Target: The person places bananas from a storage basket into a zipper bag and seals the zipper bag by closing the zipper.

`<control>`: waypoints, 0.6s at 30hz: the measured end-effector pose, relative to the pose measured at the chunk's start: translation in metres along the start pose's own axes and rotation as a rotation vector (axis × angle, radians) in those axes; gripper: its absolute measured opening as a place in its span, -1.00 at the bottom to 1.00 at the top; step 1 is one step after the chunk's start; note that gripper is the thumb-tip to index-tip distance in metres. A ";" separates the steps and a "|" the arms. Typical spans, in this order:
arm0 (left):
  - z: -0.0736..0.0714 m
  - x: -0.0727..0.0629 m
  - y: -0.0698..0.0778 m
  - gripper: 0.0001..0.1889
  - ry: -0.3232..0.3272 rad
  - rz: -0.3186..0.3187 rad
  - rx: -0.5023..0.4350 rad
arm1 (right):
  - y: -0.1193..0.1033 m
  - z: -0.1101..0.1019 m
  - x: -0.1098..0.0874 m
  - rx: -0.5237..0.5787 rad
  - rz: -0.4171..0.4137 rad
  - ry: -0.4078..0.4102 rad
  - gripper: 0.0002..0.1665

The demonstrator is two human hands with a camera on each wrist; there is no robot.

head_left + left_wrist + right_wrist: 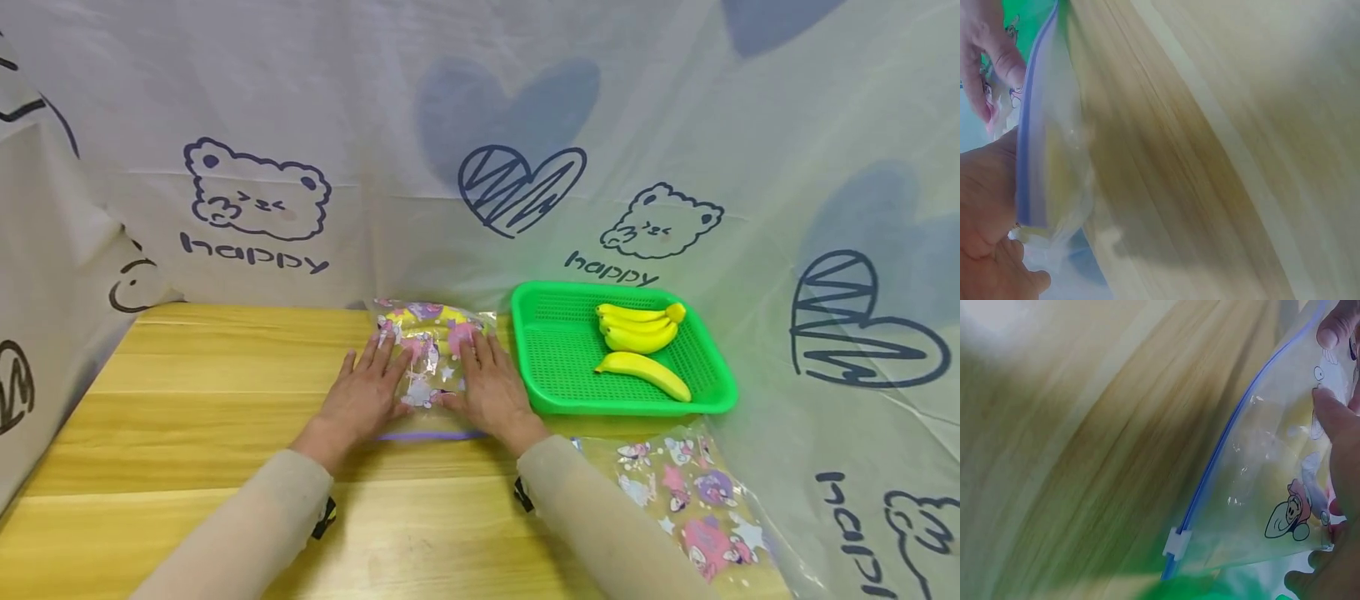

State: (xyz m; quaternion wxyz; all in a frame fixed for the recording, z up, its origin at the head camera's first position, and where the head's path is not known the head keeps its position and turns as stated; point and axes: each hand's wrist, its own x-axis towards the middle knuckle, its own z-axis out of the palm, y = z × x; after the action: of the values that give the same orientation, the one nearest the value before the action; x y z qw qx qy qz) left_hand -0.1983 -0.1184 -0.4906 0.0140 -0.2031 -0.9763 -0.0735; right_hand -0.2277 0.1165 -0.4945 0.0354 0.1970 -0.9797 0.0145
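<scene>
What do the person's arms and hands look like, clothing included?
Both arms have long, plain, pale beige sleeves. The left hand and right hand are ungloved. A black-and-yellow piece shows by the left cuff, a black piece by the right.

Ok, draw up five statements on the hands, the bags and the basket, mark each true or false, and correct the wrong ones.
1. The left hand and right hand rest on a clear, printed plastic bag. True.
2. A single yellow banana lies in the green plastic basket. True.
3. The bag under the hands lies right of the basket. False: it lies left.
4. Only one printed bag shows. False: a second clear, printed plastic bag lies nearer the camera than the basket.
5. A white slider sits on the blue-violet zip. True.
</scene>
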 end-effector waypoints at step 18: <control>0.008 0.009 -0.001 -0.08 -0.008 -0.065 -0.028 | -0.002 0.005 0.004 -0.074 0.053 -0.008 0.24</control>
State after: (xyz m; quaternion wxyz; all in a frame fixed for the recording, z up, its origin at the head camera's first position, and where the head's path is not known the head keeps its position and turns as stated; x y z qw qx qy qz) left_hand -0.2071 -0.1140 -0.4984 0.0051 -0.1719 -0.9813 -0.0867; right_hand -0.2312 0.1123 -0.4993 0.0386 0.1694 -0.9846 -0.0213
